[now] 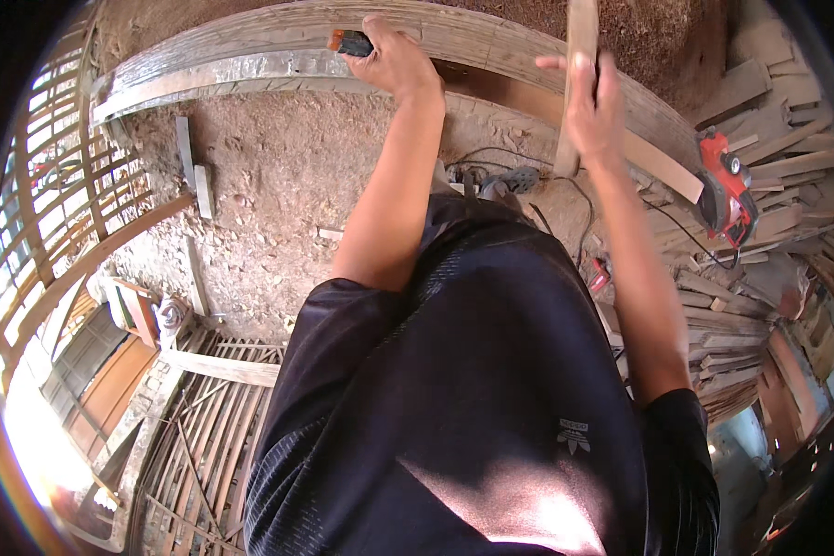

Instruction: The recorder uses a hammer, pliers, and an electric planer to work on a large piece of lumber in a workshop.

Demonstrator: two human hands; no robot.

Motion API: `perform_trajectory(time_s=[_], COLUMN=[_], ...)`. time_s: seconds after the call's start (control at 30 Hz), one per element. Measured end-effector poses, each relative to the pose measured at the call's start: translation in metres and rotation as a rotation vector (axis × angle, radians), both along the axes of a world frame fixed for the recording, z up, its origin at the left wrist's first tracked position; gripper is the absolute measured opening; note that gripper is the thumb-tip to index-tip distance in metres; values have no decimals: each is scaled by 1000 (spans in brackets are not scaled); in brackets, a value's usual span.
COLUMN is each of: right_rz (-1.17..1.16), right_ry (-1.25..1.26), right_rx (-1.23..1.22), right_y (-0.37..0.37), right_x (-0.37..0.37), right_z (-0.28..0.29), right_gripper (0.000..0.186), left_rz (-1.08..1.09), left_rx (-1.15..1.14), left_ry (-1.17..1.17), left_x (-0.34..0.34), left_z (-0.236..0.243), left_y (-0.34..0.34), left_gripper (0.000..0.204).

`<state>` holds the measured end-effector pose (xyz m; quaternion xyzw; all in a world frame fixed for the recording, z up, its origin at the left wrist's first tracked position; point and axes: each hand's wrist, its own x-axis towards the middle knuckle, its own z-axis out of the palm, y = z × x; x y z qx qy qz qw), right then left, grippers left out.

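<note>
My left hand (397, 60) is closed around a short black tool handle with an orange end (350, 43), above a long weathered timber beam (278, 56). What the rest of the tool looks like is hidden by my hand. On the right, my right hand (595, 116) grips a narrow wooden batten (583, 26) that stretches from the top edge down past my wrist. One finger sticks out to the left of the batten. Beneath and between my hands, a smooth light-brown board (663, 167) lies along the beam.
A red power tool (730, 185) with a black cord rests at the beam's right end. Stacked wood offcuts (788, 167) fill the right side. Wood shavings (259, 176) cover the ground. A slatted wooden fence (74, 176) stands at left, and cables (579, 199) lie by my feet.
</note>
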<state>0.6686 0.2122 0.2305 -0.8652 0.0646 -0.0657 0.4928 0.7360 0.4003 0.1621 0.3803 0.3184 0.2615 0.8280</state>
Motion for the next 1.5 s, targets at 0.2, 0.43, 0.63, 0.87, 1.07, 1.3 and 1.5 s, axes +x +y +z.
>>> perform_trajectory(time_s=[0.2, 0.43, 0.63, 0.87, 1.07, 1.3, 1.5], right_rz=[716, 1115, 1179, 1103, 1143, 1345, 329], right_ry=[-48, 23, -230, -117, -123, 245, 279], right_rx=[-505, -1083, -1162, -1266, -1246, -1259, -191], right_y=[59, 144, 167, 154, 175, 187, 25], right_x=[117, 132, 137, 143, 141, 153, 67], right_z=[176, 213, 190, 192, 181, 195, 104], right_gripper=[29, 29, 30, 32, 34, 46, 39], left_rz=[76, 61, 88, 41, 95, 125, -206], left_rx=[189, 92, 295, 302, 258, 240, 144], left_ry=[15, -27, 107, 113, 0, 192, 183], left_x=[8, 4, -4, 5, 5, -11, -2], left_z=[-10, -14, -25, 0, -13, -1, 2], left_y=[-3, -3, 8, -23, 1, 20, 10], left_gripper=[27, 25, 41, 27, 26, 17, 27])
